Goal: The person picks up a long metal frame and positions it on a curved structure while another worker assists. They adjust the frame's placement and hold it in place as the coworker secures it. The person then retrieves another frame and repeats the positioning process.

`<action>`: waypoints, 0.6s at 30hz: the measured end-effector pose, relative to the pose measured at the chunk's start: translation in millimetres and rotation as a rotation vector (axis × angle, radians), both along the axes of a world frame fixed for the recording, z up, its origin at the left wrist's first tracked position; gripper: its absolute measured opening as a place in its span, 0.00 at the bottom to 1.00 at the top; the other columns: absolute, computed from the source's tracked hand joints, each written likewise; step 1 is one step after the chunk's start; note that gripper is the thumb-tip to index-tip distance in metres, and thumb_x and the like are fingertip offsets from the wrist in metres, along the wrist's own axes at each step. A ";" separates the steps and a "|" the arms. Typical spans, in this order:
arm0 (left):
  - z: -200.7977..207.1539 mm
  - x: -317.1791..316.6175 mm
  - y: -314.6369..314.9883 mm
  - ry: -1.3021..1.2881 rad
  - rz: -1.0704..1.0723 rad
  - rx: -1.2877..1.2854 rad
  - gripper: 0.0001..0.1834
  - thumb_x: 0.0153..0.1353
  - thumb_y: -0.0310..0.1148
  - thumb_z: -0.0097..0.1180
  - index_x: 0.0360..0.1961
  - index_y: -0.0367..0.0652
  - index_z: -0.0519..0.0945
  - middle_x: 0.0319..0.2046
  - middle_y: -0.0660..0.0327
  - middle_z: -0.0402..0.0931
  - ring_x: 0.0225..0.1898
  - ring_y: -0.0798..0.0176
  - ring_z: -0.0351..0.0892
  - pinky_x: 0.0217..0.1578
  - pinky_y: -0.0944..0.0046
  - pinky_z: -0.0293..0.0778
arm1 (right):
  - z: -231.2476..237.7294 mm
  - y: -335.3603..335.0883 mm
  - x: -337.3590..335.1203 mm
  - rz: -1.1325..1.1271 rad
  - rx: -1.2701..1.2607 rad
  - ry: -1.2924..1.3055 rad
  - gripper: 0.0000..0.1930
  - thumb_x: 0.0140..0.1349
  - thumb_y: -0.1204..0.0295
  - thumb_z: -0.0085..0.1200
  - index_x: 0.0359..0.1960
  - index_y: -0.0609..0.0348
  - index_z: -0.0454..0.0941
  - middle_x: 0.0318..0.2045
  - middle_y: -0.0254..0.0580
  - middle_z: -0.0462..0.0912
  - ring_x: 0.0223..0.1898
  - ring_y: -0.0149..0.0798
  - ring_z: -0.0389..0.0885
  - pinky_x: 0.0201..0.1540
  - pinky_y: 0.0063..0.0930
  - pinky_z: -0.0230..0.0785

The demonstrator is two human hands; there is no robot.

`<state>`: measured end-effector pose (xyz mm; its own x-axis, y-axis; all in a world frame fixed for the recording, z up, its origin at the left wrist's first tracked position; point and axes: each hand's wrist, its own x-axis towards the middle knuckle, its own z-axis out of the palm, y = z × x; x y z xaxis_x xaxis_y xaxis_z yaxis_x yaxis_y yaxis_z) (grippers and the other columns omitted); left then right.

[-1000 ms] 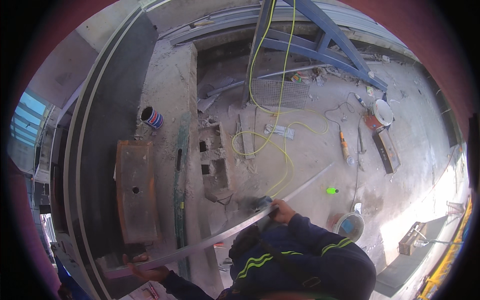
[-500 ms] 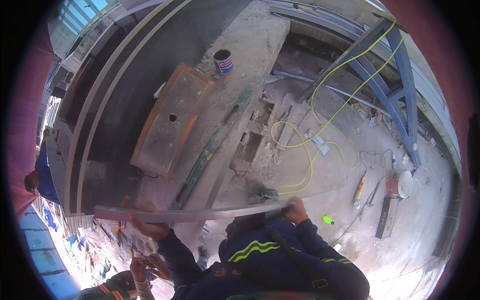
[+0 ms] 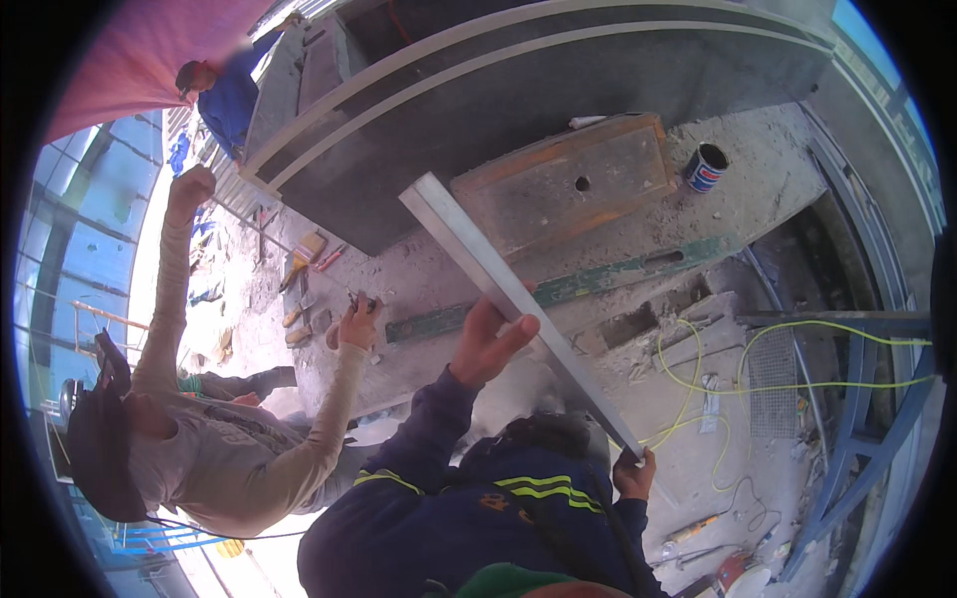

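Observation:
A long, straight metal bar [image 3: 475,247], silver-grey and box-shaped, slants across the middle of the view in front of me. My left hand [image 3: 488,346] supports it around mid-length, thumb along the near side and fingers partly hidden behind it. Around the bar's near right end, my right hand [image 3: 634,472] is closed. Beyond the bar lies a rectangular slab [image 3: 568,189] with rusty edges and a small round hole. A worn green spirit level [image 3: 598,280] rests on the dusty ledge, passing behind the bar.
At left, a co-worker [image 3: 249,448] holds a thin line between two raised hands. Another person in blue [image 3: 227,105] stands far left. A paint can [image 3: 705,167] stands beside the slab. Yellow cable [image 3: 797,386] loops near a blue-grey steel frame [image 3: 867,439]. Brushes [image 3: 307,246] lie left.
My view has turned left. The bar has gone from nearly level to steeply slanted, its far end pointing up and left. Both hands still hold it. The co-worker has come further into view.

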<state>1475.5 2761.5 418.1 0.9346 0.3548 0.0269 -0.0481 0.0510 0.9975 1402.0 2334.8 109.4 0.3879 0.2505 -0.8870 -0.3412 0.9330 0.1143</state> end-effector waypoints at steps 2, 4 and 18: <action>-11.7 2.1 -9.6 0.102 -0.128 0.032 0.27 0.69 0.40 0.68 0.63 0.39 0.76 0.53 0.63 0.79 0.51 0.68 0.78 0.55 0.61 0.75 | 3.0 -5.0 6.5 0.008 -0.080 0.053 0.17 0.68 0.58 0.61 0.44 0.61 0.76 0.41 0.41 0.82 0.44 0.36 0.83 0.47 0.27 0.79; -21.0 5.4 -25.7 0.106 -0.141 0.238 0.31 0.64 0.50 0.69 0.58 0.37 0.78 0.39 0.54 0.86 0.39 0.62 0.86 0.44 0.59 0.79 | 4.9 -7.3 13.1 0.038 -0.065 0.038 0.17 0.67 0.58 0.63 0.43 0.60 0.77 0.38 0.38 0.82 0.42 0.35 0.84 0.46 0.26 0.80; -38.0 2.2 -50.2 0.164 -0.012 0.264 0.22 0.70 0.42 0.62 0.58 0.38 0.80 0.43 0.49 0.88 0.44 0.51 0.89 0.46 0.56 0.80 | -35.8 -47.3 71.6 1.286 -1.081 -1.044 0.10 0.61 0.81 0.57 0.43 0.60 0.78 0.33 0.35 0.79 0.37 0.31 0.79 0.41 0.27 0.74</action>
